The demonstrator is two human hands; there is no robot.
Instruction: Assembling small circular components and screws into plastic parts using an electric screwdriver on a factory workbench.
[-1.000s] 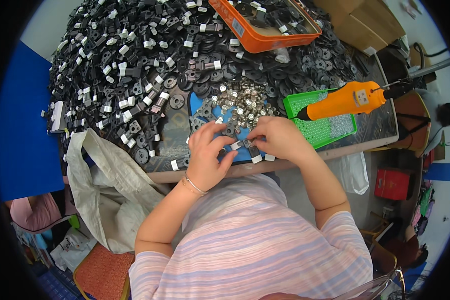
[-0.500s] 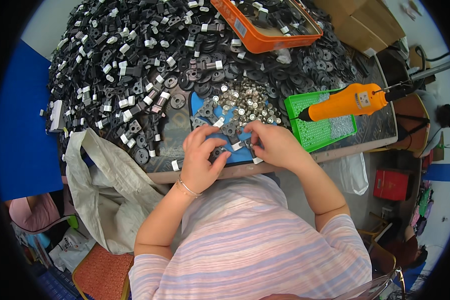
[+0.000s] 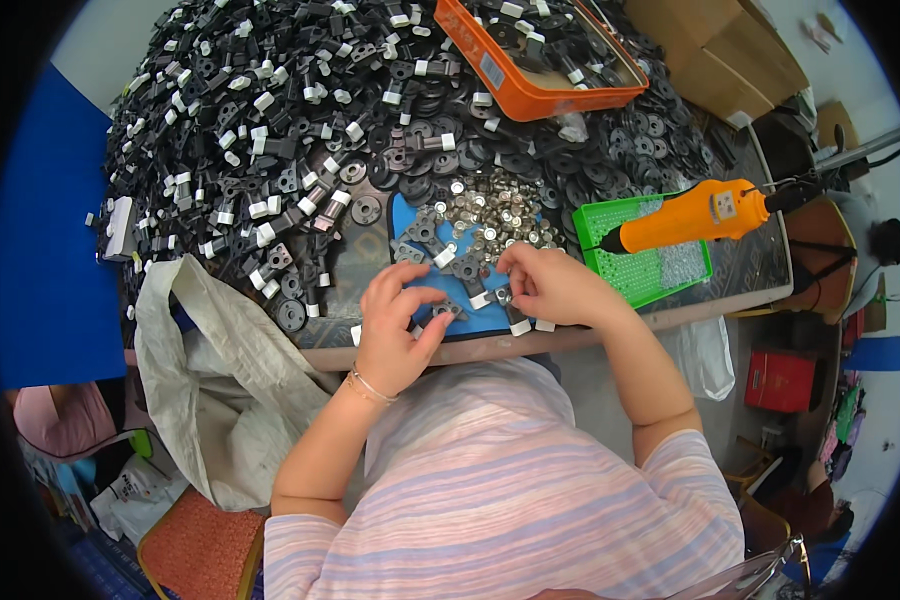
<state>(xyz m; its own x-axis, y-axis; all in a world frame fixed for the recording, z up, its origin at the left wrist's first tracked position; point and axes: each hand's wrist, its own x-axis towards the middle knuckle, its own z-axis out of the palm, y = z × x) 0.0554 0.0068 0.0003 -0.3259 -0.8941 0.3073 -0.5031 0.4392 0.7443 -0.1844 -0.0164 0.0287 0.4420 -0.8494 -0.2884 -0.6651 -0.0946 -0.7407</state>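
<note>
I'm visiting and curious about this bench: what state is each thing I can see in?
Left hand: curved at a dark part; grip unclear
Right hand: fingers bent beside a white-tipped part; grip unclear
Green basket: open, small pieces toward its right end
Orange tool: over the green basket, in neither hand
Orange tin: open, holding dark parts
Blue mat: partly covered
Silvery caps: loosely heaped
Pale sack: crumpled

Small black plastic parts (image 3: 270, 130) carry bright white end caps; the flat round discs (image 3: 580, 170) are plain black. Round metal pieces (image 3: 505, 212) gleam silver against a flat blue mat (image 3: 402, 214). The rectangular tin (image 3: 570, 106) is orange, the perforated plastic basket (image 3: 625, 275) vivid green, the power screwdriver (image 3: 685, 220) orange with black ends. Pink, white and lavender stripes cross the fabric shirt (image 3: 530, 450).
</note>
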